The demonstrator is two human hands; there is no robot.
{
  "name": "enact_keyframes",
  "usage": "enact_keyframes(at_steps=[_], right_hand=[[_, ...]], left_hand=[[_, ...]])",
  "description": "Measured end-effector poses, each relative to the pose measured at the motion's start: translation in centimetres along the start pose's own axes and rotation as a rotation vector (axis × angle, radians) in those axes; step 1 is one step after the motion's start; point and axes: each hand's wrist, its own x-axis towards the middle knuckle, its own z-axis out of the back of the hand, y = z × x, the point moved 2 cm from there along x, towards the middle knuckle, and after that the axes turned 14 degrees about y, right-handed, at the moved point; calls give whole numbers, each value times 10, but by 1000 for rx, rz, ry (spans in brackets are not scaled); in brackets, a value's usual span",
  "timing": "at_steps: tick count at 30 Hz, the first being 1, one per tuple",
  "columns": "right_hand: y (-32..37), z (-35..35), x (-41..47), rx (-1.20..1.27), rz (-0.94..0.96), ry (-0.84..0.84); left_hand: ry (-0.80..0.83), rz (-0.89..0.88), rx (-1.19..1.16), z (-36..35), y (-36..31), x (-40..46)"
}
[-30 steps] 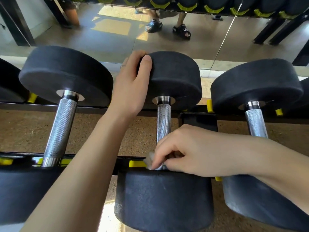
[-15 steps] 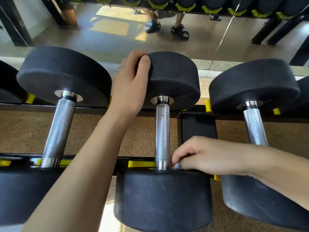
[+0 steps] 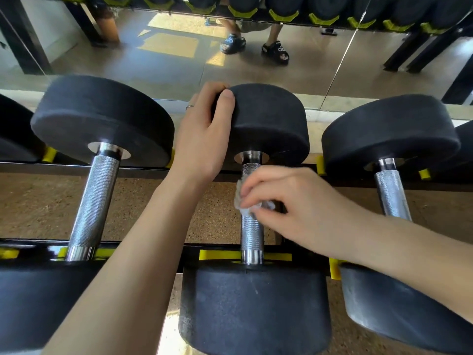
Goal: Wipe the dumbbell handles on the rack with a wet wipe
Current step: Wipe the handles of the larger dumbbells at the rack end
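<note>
Three black dumbbells lie across a black rack with yellow saddles (image 3: 220, 254). The middle dumbbell's knurled steel handle (image 3: 252, 234) runs from its far head (image 3: 271, 124) to its near head (image 3: 253, 308). My left hand (image 3: 204, 139) grips the left edge of the far head, thumb on top. My right hand (image 3: 289, 201) pinches a crumpled white wet wipe (image 3: 242, 203) against the upper half of that handle. The handle's lower half is bare.
The left dumbbell's handle (image 3: 94, 201) and the right dumbbell's handle (image 3: 390, 193) flank the middle one. A mirror (image 3: 166, 55) behind the rack reflects the floor, a person's sandalled feet (image 3: 256, 47) and another rack of dumbbells. Speckled brown floor shows below the rack.
My right hand with the wipe has slid from the near end of the middle handle up to its upper half. My left hand has stayed on the far head.
</note>
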Motion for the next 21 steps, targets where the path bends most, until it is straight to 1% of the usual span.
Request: enact_keyframes(at_steps=[3, 5, 7, 8, 9, 10, 12, 14, 16, 17, 19, 20, 21], right_hand=[[-5, -9, -9, -32, 30, 70], [-4, -5, -17, -23, 30, 62], [-9, 2, -22, 32, -43, -81], [-14, 2, -23, 84, -125, -160], [-19, 0, -22, 182, -240, -189], [-23, -4, -20, 342, -358, -157], [-19, -20, -16, 700, -518, -23], [-9, -25, -16, 877, -533, 26], [2, -13, -14, 940, -438, -3], [5, -4, -10, 865, -368, -43], [5, 10, 2, 515, -250, -170], [5, 11, 8, 336, -202, -215], [6, 9, 12, 201, -172, -225]], left_hand=[[6, -4, -8, 0, 1, 1], [4, 2, -11, 0, 1, 0], [8, 0, -17, -1, 0, 0], [14, 4, -24, -1, 0, -1], [22, 8, -33, -1, -1, -1], [27, 11, -38, -1, -1, -2], [33, 11, -37, 0, -1, -3], [27, 3, -41, -1, 0, -2], [24, 2, -44, -1, 0, -1], [23, 3, -44, -1, 0, -1], [27, 5, -38, 0, -1, -1], [29, 9, -37, 0, -1, -2], [31, 11, -39, 0, -1, -1]])
